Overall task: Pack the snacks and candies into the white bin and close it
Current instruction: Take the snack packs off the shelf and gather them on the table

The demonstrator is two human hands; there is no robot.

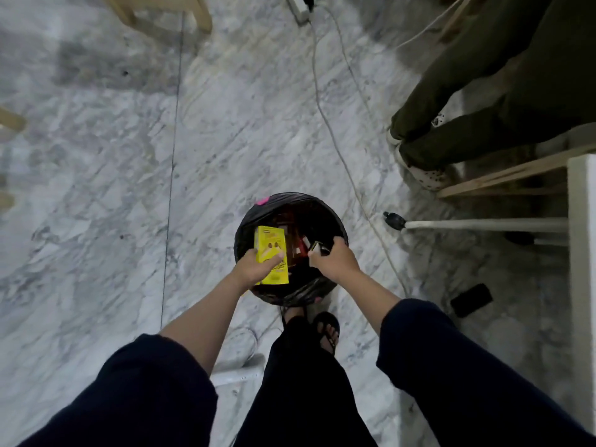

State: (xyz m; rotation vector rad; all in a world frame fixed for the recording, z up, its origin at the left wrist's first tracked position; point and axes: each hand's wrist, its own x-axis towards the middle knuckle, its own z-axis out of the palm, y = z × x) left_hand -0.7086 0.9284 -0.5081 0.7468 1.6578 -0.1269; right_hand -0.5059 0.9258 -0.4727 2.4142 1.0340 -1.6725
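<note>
A round bin (322,204) lined with a black plastic bag stands on the marble floor just in front of my feet. Dark and red packets (298,243) lie inside it. My left hand (254,266) grips a yellow snack box (271,253) held over the bin's left side. My right hand (333,258) holds a small dark packet (317,248) over the bin's right side. No lid shows in view.
A white cable (338,146) snakes across the floor from a power strip (300,8) past the bin's right. Another person's legs (467,117) stand at the upper right beside a white table leg (483,224). A black phone-like slab (471,300) lies on the floor. Wooden furniture legs (161,14) stand at the top left.
</note>
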